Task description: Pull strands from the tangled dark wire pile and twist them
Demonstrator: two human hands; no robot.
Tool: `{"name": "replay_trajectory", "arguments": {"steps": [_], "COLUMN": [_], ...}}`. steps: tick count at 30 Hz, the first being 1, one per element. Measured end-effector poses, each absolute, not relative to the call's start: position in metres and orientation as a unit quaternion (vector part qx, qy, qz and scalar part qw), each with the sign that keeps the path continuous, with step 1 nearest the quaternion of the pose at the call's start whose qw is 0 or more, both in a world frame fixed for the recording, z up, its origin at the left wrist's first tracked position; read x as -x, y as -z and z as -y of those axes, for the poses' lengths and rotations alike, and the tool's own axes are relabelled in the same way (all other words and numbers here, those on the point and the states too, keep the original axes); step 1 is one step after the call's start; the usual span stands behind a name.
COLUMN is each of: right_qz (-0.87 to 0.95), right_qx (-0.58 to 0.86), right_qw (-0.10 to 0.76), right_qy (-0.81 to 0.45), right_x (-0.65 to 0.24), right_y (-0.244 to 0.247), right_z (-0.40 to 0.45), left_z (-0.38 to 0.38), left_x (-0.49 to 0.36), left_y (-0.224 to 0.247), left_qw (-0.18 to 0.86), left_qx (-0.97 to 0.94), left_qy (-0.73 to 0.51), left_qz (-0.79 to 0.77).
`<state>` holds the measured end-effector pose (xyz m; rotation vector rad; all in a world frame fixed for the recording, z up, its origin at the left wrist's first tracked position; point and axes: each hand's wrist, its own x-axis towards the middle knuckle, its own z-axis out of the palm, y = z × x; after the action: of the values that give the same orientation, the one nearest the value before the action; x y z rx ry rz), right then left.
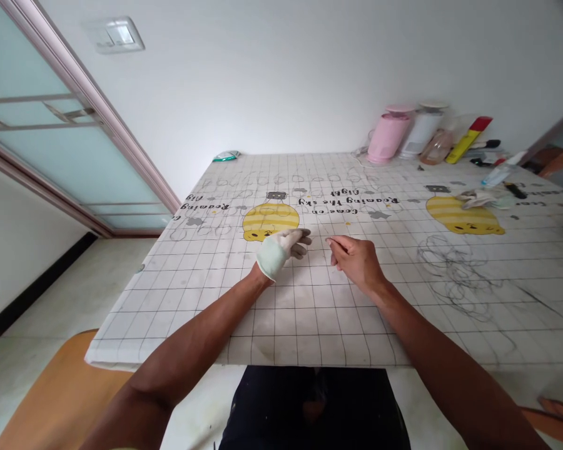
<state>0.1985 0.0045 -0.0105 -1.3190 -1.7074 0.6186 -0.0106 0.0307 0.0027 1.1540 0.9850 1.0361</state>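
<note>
My left hand point(286, 248), in a whitish glove with grey fingertips, is over the middle of the table beside a printed yellow balloon. Its fingers point right and are slightly apart, with nothing visible in them. To its right, across a small gap, my bare right hand point(351, 255) has its thumb and index finger pinched together; whatever they hold is too small to make out. A loose tangle of thin dark wire or thread point(455, 275) lies on the checked tablecloth point(319, 319), right of my right hand. Faint thin loops point(258, 181) spread in rows across the cloth's far side.
Along the wall at the back right stand a pink cylinder point(389, 136), a white one point(421, 134), a bottle point(436, 147) and a yellow-red box point(468, 140). A crumpled glove point(485, 197) lies nearby. A green packet point(226, 156) is at the back left; an orange chair point(60, 394) is lower left.
</note>
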Motion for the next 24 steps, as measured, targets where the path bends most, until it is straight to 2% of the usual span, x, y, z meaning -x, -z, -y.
{"name": "replay_trajectory", "arguments": {"steps": [6,13,24], "right_qz": [0.705,0.697,0.644], "right_qx": [0.516,0.526,0.507], "right_qw": [0.431,0.413,0.421], "right_qy": [-0.225,-0.26,-0.389], "right_x": [-0.198,-0.192,-0.196], "right_y": [0.014,0.011,0.008], "right_z": [-0.006,-0.002,-0.003], "left_z": [-0.024,-0.022,-0.024], "left_x": [-0.004,-0.01,-0.009], "left_y": [-0.003,0.0,-0.003], "left_qw": [0.49,0.39,0.372], "left_qx": [-0.568,-0.647,-0.675], "left_qy": [-0.397,-0.348,-0.338], "left_qz": [-0.529,-0.555,-0.54]}}
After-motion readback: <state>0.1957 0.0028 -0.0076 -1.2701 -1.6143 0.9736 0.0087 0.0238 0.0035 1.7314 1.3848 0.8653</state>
